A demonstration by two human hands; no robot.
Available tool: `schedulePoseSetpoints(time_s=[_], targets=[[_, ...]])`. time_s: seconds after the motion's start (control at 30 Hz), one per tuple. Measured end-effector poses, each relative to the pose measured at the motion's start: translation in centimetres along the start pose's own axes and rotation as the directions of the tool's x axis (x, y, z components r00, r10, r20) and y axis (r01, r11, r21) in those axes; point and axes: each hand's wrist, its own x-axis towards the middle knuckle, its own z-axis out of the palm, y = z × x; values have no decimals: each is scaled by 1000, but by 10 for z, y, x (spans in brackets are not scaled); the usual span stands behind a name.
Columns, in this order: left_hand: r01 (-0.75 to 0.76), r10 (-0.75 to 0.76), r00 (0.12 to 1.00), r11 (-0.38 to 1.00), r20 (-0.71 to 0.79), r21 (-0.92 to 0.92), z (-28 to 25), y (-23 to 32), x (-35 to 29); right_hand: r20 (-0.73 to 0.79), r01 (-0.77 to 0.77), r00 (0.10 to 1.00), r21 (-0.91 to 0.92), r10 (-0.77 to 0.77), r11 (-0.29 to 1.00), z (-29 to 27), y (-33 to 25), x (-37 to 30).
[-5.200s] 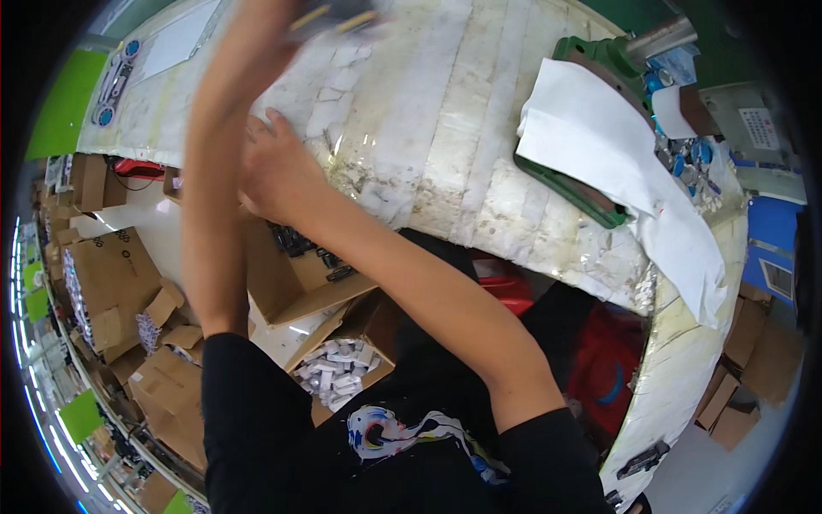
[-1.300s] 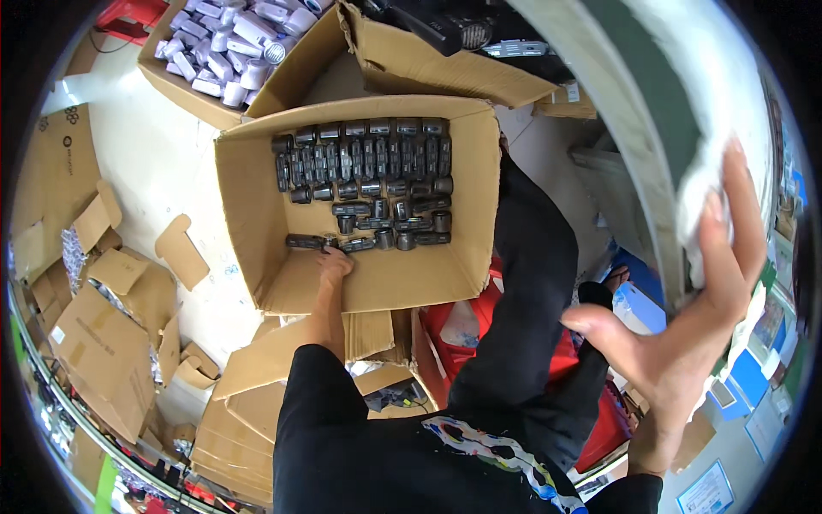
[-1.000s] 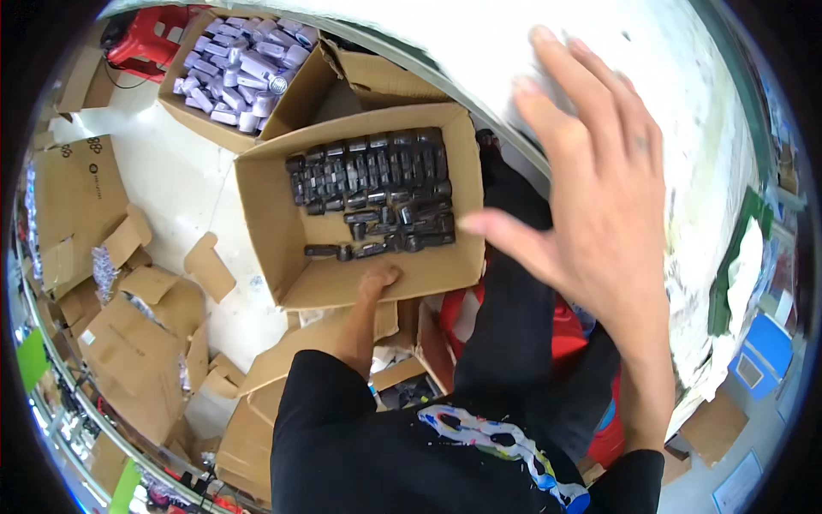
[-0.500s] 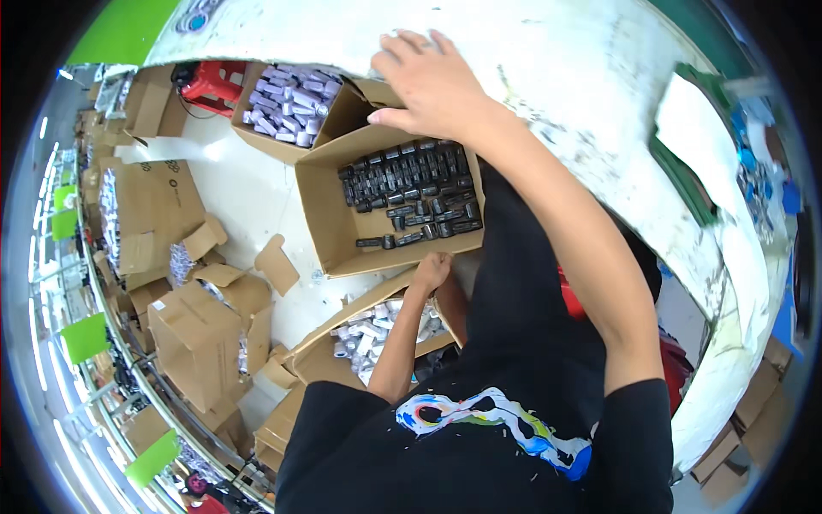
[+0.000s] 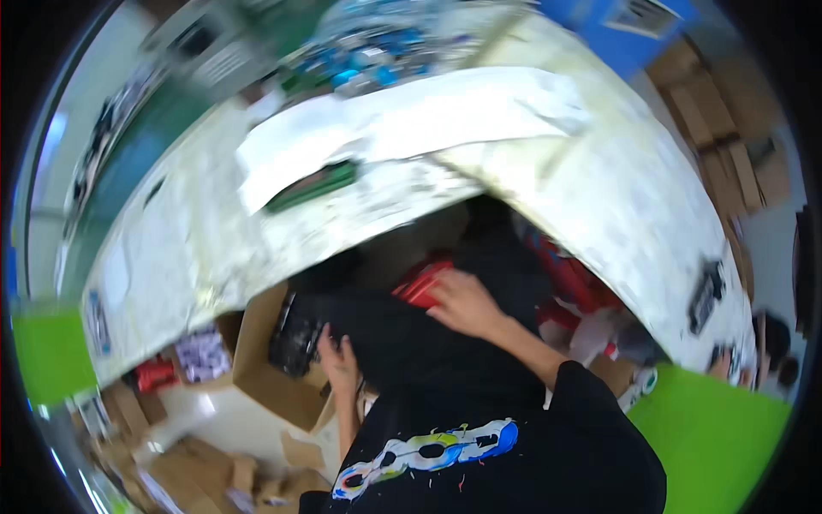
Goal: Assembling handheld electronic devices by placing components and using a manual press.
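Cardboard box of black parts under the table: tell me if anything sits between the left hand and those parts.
Nothing visible does. The left hand is at the near rim of the open cardboard box, right beside the black parts. The picture is blurred, so actual contact cannot be told. The right hand rests apart, on the dark lap.

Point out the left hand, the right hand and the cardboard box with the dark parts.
left hand (image 5: 340, 361), head view, on the back of the hand at the box's edge
right hand (image 5: 462, 301), head view, on the back of the hand
cardboard box (image 5: 259, 370), head view, on its bare brown wall
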Motion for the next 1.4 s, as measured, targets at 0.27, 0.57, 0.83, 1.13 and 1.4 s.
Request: schedulePoseSetpoints(time_s=[0.27,0.57,0.83,1.13,1.4], targets=[[-448,304,860,835,410,320,45,48,86,178,-735,461,626,870,261,28,117,-129],[-730,396,671,504,627,462,128,43,80,-112,-307,795,774,596,554,-203,17,-205],[-625,394,754,678,525,388,132,65,82,-727,-908,-33,309,686,284,-243,229,-423],[-516,390,815,824,428,233,117,75,73,-808,-752,219,218,547,622,-250,201,-216],[-353,331,894,936,302,20,85,101,58,-709,-425,504,293,493,856,-278,144,9]])
